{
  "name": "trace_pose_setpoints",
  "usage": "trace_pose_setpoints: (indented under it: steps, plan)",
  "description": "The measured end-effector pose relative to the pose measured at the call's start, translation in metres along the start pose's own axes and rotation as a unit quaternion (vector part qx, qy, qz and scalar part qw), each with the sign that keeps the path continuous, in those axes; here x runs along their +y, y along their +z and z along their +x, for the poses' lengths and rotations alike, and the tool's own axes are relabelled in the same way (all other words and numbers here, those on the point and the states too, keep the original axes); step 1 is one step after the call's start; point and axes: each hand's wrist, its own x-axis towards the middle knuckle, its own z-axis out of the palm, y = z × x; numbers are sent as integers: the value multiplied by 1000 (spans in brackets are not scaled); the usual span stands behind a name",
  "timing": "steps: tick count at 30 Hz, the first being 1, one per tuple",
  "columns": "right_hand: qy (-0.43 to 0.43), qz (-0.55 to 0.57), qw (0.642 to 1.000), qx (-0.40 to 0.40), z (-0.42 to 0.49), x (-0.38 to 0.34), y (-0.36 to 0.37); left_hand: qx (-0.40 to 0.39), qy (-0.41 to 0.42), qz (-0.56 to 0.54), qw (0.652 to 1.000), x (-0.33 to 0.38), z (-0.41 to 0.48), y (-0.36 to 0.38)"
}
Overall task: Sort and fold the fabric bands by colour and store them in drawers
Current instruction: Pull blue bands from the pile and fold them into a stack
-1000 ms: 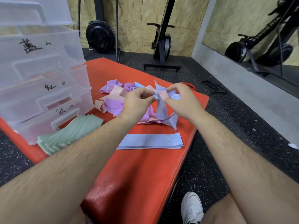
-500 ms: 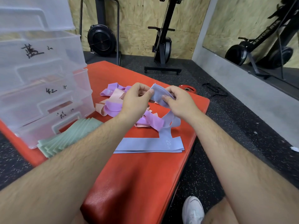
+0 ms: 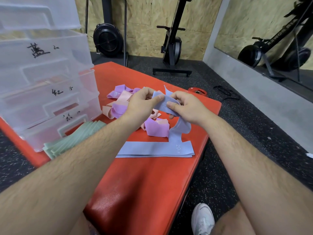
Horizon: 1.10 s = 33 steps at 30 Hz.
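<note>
Both the left grip (image 3: 141,103) and right grip (image 3: 187,106) are pinching a blue band (image 3: 163,103); its tail is hanging at the near folded stack (image 3: 149,149), maybe dragging it crooked.

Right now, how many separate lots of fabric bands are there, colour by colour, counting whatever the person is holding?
Blue band, pinched by left hand and right hand: 1
Flat blue stack: 1
Fanned green stack: 1
Tangled pink-and-purple heap: 1
Total: 4 lots. Bands inside each stack or heap overlap too much to count.
</note>
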Motion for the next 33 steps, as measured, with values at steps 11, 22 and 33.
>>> trace_pose_setpoints:
  steps: [11,22,33]
  plan:
    - [66,-174,982,24,-3,23,-19,61,-32,21,997,-5,8,-31]
    - [126,-82,987,51,-19,47,-56,91,-102,42,990,-26,8,-91]
    - [224,70,969,-74,-42,69,-51,35,-131,158,978,-41,-25,-126]
